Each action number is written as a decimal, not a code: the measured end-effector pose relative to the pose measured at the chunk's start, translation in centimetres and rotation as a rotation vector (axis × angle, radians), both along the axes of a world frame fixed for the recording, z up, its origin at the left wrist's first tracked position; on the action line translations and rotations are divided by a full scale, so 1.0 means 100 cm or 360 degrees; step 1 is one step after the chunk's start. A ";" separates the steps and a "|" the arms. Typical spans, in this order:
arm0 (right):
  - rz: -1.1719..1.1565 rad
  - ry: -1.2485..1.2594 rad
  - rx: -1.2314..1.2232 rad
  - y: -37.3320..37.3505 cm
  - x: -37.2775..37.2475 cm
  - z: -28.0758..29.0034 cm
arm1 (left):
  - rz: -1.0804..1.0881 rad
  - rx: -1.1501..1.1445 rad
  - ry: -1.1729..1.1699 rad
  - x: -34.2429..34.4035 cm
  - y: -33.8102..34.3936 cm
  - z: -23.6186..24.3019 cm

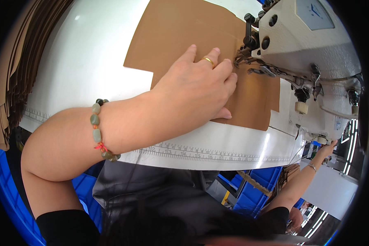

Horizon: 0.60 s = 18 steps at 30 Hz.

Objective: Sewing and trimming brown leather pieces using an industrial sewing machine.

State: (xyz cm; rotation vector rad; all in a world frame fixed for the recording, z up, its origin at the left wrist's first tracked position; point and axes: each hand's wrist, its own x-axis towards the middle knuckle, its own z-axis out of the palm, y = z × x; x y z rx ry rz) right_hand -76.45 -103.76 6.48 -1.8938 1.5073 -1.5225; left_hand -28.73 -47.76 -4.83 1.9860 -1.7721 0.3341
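Grey garment [151,180] on the wearer, on the near side of the sewing machine [303,49]. Left hand [205,84] is just left of the machine's needle area: palm down, fingers loosely spread, laid on the brown panel [209,33], not pinching it. Gold ring [208,60] on one finger, bracelet [95,119] of green stones and orange beads at the wrist. Right hand [329,148] is at the machine's near end, small in view; can't tell if it grips or just touches.

Panel lies flat, its right part running under the machine's presser foot [236,63]. Looks like smooth leather-like sheet, mid-brown, mostly straight edges, stepped notches at two corners, faint marks, golden sheen close to the machine.

Surface: glossy white tabletop [90,49] left of the machine, printed ruler scale [217,155] along its near edge. Stack of brown sheets [28,53] well left of the machine, edges uneven. Blue crate [266,192] below and nearer than the machine. Room beyond the machine's near end: white board [332,188], strip lights [350,143].
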 end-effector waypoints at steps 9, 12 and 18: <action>0.0125 -0.0372 0.0081 0.034 0.021 -0.031 | 0.0026 0.0151 0.0009 0.001 0.001 0.005; -0.0124 -0.0106 -0.0259 0.078 0.044 -0.039 | 0.0030 0.0159 0.0030 0.002 0.001 0.008; 0.0690 0.0144 -0.0725 0.256 0.168 -0.071 | 0.0012 0.0220 -0.0011 0.002 0.000 0.015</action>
